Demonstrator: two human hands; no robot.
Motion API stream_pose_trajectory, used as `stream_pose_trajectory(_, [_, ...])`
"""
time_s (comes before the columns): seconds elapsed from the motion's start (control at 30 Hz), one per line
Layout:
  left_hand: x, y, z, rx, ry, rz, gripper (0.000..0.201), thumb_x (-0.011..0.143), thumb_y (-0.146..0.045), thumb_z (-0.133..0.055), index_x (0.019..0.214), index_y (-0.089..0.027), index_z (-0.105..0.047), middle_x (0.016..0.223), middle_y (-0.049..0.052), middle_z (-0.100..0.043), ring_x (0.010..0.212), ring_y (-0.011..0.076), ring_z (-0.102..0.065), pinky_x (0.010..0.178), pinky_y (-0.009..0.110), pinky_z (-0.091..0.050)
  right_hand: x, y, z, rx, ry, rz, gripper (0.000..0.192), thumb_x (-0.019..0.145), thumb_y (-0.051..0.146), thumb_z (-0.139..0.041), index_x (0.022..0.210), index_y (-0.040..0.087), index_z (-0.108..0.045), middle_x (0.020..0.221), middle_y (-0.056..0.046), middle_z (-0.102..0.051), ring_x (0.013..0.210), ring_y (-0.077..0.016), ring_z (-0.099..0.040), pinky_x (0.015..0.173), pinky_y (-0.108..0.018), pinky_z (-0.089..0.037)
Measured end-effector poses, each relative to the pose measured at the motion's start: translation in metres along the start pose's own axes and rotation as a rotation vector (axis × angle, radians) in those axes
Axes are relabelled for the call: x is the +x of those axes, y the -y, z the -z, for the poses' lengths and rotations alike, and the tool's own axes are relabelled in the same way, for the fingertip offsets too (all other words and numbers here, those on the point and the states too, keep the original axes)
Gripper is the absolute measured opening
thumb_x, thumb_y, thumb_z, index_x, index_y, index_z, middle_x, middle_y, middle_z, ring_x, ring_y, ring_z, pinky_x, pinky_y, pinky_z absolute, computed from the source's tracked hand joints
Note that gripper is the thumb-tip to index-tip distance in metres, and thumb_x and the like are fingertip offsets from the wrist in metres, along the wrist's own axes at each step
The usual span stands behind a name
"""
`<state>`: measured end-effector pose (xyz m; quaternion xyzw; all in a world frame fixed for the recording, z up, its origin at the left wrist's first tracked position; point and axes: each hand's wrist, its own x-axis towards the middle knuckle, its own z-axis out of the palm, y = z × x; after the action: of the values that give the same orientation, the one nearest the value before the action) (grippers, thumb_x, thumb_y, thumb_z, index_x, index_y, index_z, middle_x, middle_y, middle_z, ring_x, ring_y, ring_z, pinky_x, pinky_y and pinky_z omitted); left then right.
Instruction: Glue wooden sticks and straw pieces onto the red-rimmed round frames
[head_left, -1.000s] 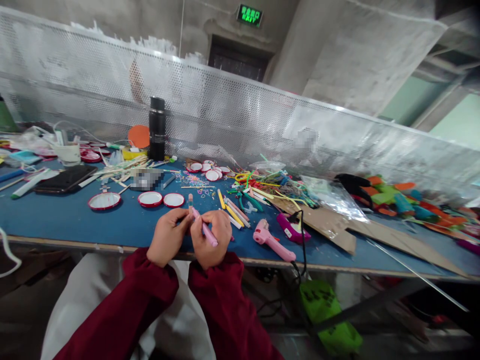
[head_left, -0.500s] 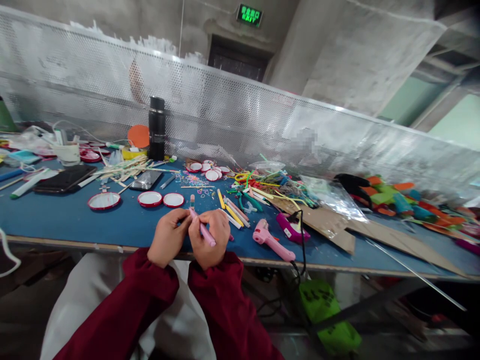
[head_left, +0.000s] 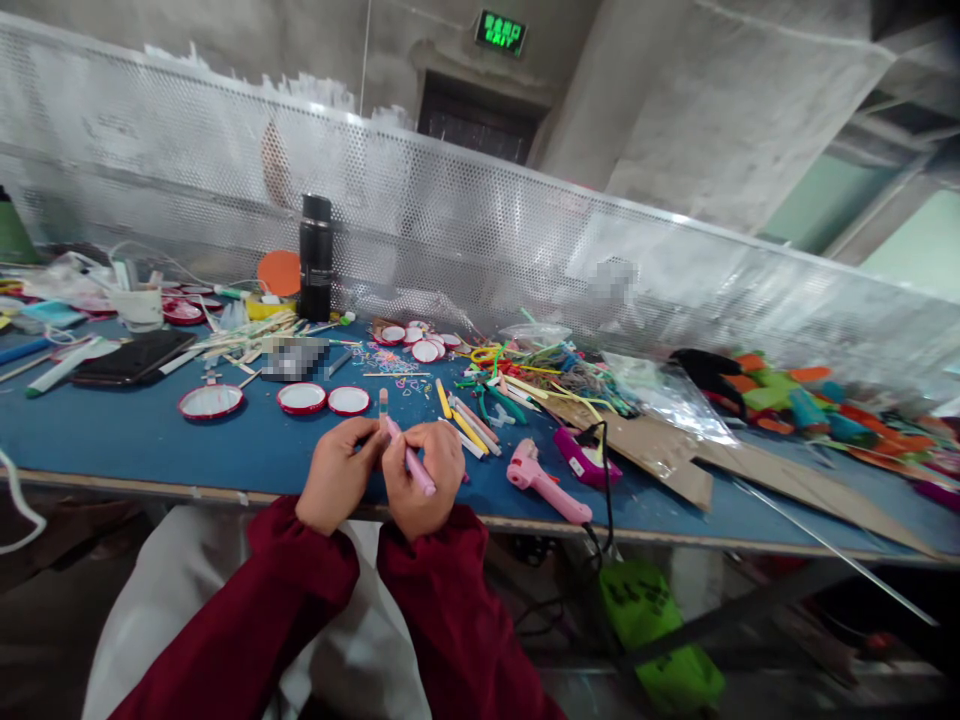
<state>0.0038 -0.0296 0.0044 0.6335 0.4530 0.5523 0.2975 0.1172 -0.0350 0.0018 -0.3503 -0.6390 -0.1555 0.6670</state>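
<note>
My left hand is closed, its thumb and fingers pinching a small flat wooden stick that stands up with a greenish band across it. A pink marker pen sits in the closed fingers of my right hand. The pen's tip end points at the stick's lower part; whether it touches is too small to tell. Both hands are close together over the table's front edge. More markers, yellow, white and pink, lie just right of my right hand. Two red-rimmed white lids rest beyond my left hand.
A pink hot glue gun and a purple holder with a black cord lie on the right. Behind are green-handled pliers, pipe cleaners and cardboard. A black bottle stands by the perforated metal screen.
My right hand and the pink marker have shifted slightly right, and more of the stick shows above the fingers. Both hands keep their hold; the whole view has moved a little.
</note>
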Motion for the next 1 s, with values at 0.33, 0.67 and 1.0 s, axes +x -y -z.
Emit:
stream_pose_trajectory(0.33, [0.0001, 0.0006, 0.0000, 0.005, 0.007, -0.011, 0.030, 0.085, -0.039, -0.056, 0.085, -0.016, -0.074, 0.081, 0.004, -0.071, 0.075, 0.0180, -0.059, 0.071, 0.028, -0.045, 0.0004, 0.0004, 0.0006, 0.011, 0.011, 0.003, 0.016, 0.086, 0.015, -0.057, 0.075, 0.022, -0.047, 0.067, 0.001, -0.057, 0.067, -0.0154, -0.053, 0.069, -0.032, -0.044])
stream_pose_trajectory(0.67, [0.0003, -0.0014, 0.0007, 0.015, 0.005, -0.007, 0.029, 0.084, -0.039, -0.056, 0.083, -0.016, -0.073, 0.082, 0.005, -0.071, 0.077, 0.0185, -0.059, 0.073, 0.028, -0.044, -0.0008, -0.0012, -0.0003, 0.017, 0.023, 0.010, 0.017, 0.087, 0.016, -0.056, 0.074, 0.022, -0.047, 0.066, 0.001, -0.057, 0.066, -0.0154, -0.053, 0.069, -0.032, -0.044])
stream_pose_trajectory(1.0, [-0.0002, -0.0015, -0.0001, 0.016, 0.005, -0.007, 0.033, 0.086, -0.043, -0.054, 0.082, -0.016, -0.072, 0.075, 0.003, -0.068, 0.072, 0.0171, -0.056, 0.069, 0.027, -0.043, -0.0013, -0.0009, -0.0003, -0.001, -0.014, -0.008, 0.017, 0.087, 0.016, -0.057, 0.074, 0.022, -0.048, 0.067, 0.001, -0.057, 0.067, -0.0153, -0.053, 0.069, -0.032, -0.044])
